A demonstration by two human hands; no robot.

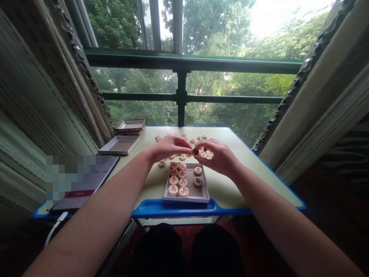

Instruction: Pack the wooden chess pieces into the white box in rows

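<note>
A Chinese chess piece (195, 152) with dark markings is held up between my two hands, above the table. My right hand (217, 154) pinches it between thumb and fingers. From the other side, my left hand (170, 147) reaches it with thumb and fingertips brought together at its edge. Below them lies a shallow white box tray (203, 195). Two columns of red-marked pieces (183, 182) fill its left part. Toward its right side sit two dark-marked pieces (197, 181). More loose pieces (182, 157) lie behind the tray, partly hidden by my hands.
Another shallow box part (119, 145) lies at the table's back left, with stacked brown-edged box parts (130, 125) behind it. A tablet (86, 184) showing a clock rests at the left, a white cable (57, 225) plugged in. The table has a blue rim (175, 207); a window rail (196, 63) stands beyond.
</note>
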